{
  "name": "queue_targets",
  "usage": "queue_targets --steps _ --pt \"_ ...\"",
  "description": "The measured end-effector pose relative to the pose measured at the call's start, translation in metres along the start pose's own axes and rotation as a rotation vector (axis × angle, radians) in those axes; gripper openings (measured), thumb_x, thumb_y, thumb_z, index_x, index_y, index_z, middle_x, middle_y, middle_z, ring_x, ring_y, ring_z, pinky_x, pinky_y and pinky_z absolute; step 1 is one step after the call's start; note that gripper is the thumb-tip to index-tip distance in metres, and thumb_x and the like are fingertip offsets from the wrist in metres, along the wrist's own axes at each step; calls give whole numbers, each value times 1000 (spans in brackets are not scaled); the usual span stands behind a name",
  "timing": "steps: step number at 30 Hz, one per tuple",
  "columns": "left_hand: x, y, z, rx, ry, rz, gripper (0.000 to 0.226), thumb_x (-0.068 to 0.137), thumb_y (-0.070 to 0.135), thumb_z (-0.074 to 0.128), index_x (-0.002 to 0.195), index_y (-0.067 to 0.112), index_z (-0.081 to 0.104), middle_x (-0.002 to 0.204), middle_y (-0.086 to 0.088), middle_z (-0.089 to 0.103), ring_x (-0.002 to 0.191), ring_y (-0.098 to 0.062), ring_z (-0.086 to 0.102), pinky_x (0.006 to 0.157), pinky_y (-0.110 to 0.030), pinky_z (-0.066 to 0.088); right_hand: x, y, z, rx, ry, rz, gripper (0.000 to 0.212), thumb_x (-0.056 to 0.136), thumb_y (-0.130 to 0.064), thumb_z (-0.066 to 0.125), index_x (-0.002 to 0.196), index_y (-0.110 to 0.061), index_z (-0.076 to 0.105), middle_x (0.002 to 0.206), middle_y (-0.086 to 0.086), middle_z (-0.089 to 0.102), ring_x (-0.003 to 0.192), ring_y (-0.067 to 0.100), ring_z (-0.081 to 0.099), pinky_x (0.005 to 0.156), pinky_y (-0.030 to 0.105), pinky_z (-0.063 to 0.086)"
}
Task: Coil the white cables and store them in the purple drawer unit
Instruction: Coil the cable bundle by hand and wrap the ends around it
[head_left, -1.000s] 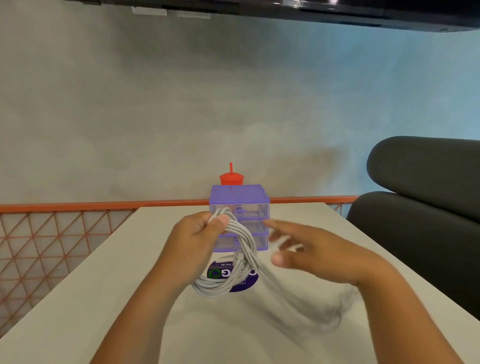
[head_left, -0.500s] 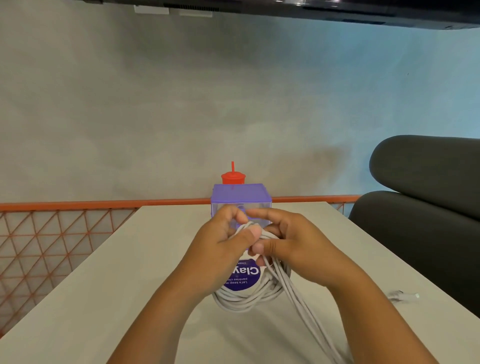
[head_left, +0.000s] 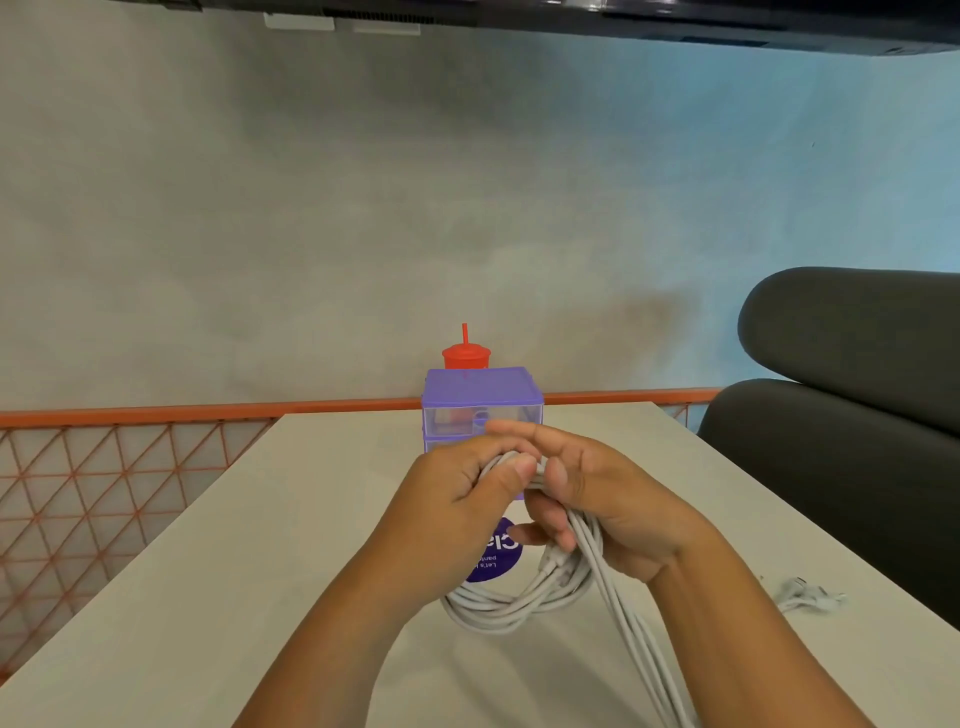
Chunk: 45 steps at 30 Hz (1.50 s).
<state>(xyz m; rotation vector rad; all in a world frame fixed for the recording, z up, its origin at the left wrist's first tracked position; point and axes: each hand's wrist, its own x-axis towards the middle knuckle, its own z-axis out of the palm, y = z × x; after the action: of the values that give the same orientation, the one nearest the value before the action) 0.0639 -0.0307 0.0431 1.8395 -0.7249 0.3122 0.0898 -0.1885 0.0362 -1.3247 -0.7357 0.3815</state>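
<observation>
A bundle of white cables hangs in a loop above the table, with loose strands trailing down to the bottom right. My left hand grips the top of the coil, thumb pressed over the strands. Against it, my right hand holds the same strands, its fingers curled round them. The purple drawer unit stands just behind my hands; its lower drawers are hidden by them. More white cable ends lie on the table at the right.
A red cup with a straw stands behind the drawer unit. A round purple sticker lies on the grey table. An orange railing runs along the far edge and left side. A dark sofa is at the right.
My right hand came in from the right and closed on the cables beside my left hand. The coil now hangs lower and the blurred swinging strands have settled.
</observation>
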Motion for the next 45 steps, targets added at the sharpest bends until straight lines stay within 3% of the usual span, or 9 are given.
queue_targets --steps 5,8,13,19,24,31,36,41,45 --pt "2 0 -4 23 152 11 21 95 17 46 87 25 63 43 21 53 40 7 49 44 -5 32 -3 -5 -2 -139 87 8 70 63 -44 78 124 -18 55 75 6 61 68 16 57 66 28 49" --pt "2 -1 -3 46 223 14 20 95 18 47 83 24 61 43 21 51 40 5 47 43 -6 31 -1 -8 1 -339 215 19 38 76 -34 59 110 -17 63 68 3 63 64 15 56 61 24 45" --pt "4 -6 3 -106 198 -69 17 96 16 43 88 16 59 39 13 45 33 -1 39 41 -10 30 -2 -11 5 -317 261 -28 41 82 -34 47 110 -11 65 51 -1 50 60 13 54 57 21 42" --pt "-1 -8 -12 -461 -122 -415 14 79 9 61 89 11 52 68 -8 62 49 -18 58 48 -24 48 -5 -12 8 -392 149 -4 45 88 -31 40 112 1 60 67 -6 61 52 1 48 57 13 41" --pt "-4 -11 -19 -491 -376 -540 45 62 -2 42 105 4 52 86 -19 68 52 -13 59 60 -28 52 -3 -11 23 -606 161 47 36 79 -45 40 112 -35 53 105 23 62 79 25 59 69 15 46" --pt "0 -12 -3 -203 -137 -440 22 68 27 66 83 16 55 54 14 53 38 -1 40 41 -18 29 3 -8 17 -654 255 70 59 74 -49 52 128 -24 51 108 8 67 96 15 65 91 33 51" --pt "5 -17 0 -130 107 -335 26 87 23 62 64 26 50 52 9 44 43 -7 34 42 -22 27 -11 -31 14 -920 332 174 81 63 -61 57 138 -41 34 106 -21 49 92 -1 55 73 11 44" --pt "8 -15 -5 -187 248 -325 16 91 13 55 77 22 52 62 8 45 36 -1 36 38 -17 29 -18 -32 15 -1106 314 456 93 77 -57 61 145 -41 0 111 -8 58 97 7 57 77 20 41" --pt "8 -18 -1 -184 319 -359 13 91 13 53 82 23 54 68 5 48 35 1 40 38 -17 32 -15 -32 20 -1094 316 442 66 90 -42 52 143 -36 14 113 -4 63 90 15 66 80 27 49"
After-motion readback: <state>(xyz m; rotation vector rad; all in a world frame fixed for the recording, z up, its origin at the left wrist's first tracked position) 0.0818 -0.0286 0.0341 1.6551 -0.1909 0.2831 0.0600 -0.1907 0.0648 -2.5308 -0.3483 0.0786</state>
